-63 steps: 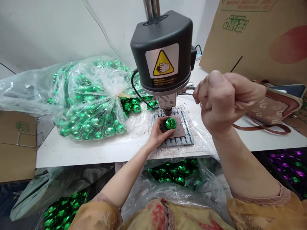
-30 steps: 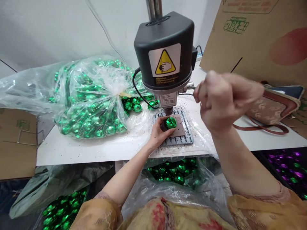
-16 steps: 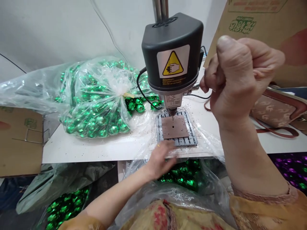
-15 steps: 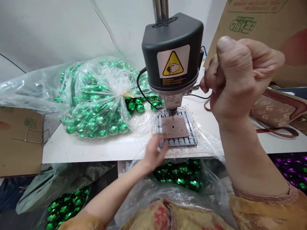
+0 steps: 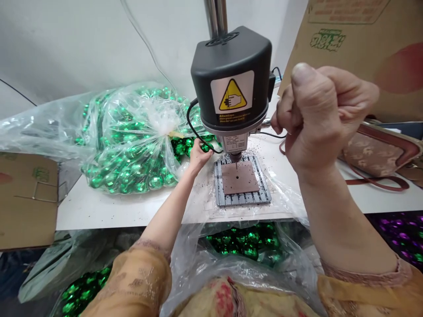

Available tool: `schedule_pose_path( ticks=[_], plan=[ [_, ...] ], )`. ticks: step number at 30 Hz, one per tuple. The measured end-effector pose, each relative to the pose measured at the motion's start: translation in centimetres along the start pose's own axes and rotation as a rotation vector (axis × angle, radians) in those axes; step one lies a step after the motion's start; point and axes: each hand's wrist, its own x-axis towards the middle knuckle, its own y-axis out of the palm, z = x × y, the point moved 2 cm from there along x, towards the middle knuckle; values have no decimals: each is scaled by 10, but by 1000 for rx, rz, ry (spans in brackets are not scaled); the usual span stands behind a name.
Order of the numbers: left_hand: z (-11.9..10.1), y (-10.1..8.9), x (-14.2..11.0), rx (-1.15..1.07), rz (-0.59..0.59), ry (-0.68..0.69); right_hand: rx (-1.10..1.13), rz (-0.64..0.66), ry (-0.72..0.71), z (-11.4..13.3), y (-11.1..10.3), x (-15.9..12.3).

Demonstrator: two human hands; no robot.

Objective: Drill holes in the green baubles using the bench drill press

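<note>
My right hand [image 5: 324,119] is closed in a fist around the short feed lever [image 5: 266,122] on the right side of a black bench drill press [image 5: 231,83]. My left hand [image 5: 200,157] reaches to loose green faceted balls [image 5: 181,149] left of the drill. One green ball [image 5: 205,148] lies between its thumb and index finger; the other fingers are mostly hidden. Below the chuck [image 5: 235,157], a thin drill bit points down at a brown square block [image 5: 240,184] with a dark hole. That block sits on a slotted metal base plate [image 5: 222,201].
A tied clear bag of green balls [image 5: 125,149] fills the table's left. More green balls [image 5: 247,240] lie in plastic below the front edge. Dark chips surround the base. A handbag [image 5: 380,149] and cardboard box [image 5: 350,57] stand right; another carton [image 5: 29,202] stands left.
My left hand has moved from the front left of the brown block up and left to the green balls. My right hand stays closed at the lever. The view has shifted slightly.
</note>
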Motion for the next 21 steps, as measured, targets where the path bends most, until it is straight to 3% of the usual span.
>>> schedule_pose_path(
  ticks=[3,5,10,15,21],
  plan=[
    [-7,-21,-33,-29,-78,-103,-3,-1,15,2,2,-1],
    [-16,-27,-64,-155,-68,-135,1,-11,32,2,3,-2],
    [-26,-10,-122,-124,116,-103,42,-33,8,-1,3,0],
    [-9,13,-120,-33,207,-82,-12,-19,35,0,1,-1],
    [-8,18,-117,139,291,35,-152,-10,91,-1,-2,-4]
  ],
)
